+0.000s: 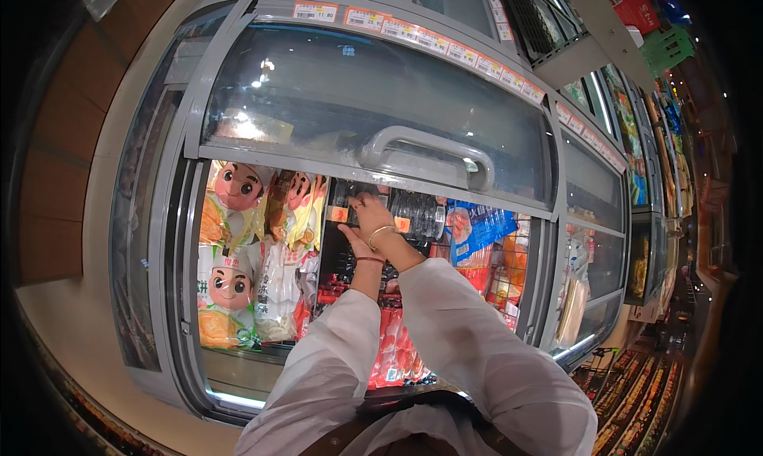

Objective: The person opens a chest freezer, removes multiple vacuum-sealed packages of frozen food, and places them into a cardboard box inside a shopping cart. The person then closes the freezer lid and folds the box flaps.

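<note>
Both of my hands are inside an open chest freezer, over dark plastic-wrapped packs (342,192) with small orange labels. My right hand (372,215), with a gold bangle at the wrist, reaches farther in and lies across the packs. Just below it is my left hand (357,242), a red cord on its wrist and its thumb pointing left. The two hands overlap, and their fingertips are partly hidden among the dark packs, so a grip is not clear. More black packs (420,213) lie right of my right hand. Red-and-clear packs (394,343) lie between my forearms.
A sliding glass lid (357,92) with a grey handle (429,149) covers the freezer's far half. Bags with a cartoon chef (231,286) fill the left side. At right are a blue bag (484,226) and a wire grid divider (506,265). Price tags (441,41) line the back rail.
</note>
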Demonstrator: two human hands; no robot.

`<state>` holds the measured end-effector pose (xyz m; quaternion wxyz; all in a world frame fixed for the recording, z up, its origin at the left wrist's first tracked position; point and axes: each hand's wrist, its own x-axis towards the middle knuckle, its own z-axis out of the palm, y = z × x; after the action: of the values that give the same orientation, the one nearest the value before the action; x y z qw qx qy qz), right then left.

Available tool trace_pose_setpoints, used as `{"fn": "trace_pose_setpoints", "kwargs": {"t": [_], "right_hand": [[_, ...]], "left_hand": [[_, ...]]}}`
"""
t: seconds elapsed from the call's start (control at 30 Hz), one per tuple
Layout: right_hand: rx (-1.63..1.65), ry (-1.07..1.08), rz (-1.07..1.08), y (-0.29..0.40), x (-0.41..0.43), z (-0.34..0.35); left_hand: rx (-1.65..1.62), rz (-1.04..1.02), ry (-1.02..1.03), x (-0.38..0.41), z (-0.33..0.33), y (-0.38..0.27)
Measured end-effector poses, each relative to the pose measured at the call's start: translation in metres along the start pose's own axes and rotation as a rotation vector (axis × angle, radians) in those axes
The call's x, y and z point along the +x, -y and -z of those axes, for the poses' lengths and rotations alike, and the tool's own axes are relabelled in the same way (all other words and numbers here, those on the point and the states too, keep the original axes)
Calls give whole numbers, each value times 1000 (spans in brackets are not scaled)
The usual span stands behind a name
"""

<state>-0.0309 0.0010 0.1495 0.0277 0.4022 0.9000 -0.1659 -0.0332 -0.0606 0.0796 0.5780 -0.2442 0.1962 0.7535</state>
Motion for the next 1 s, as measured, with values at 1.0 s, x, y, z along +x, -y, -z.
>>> {"fn": "trace_pose_setpoints", "kwargs": {"t": [1.0], "right_hand": [[1434,-325,-795,-35,-173,82]], "left_hand": [[847,31,-641,-15,-25,-61]]}}
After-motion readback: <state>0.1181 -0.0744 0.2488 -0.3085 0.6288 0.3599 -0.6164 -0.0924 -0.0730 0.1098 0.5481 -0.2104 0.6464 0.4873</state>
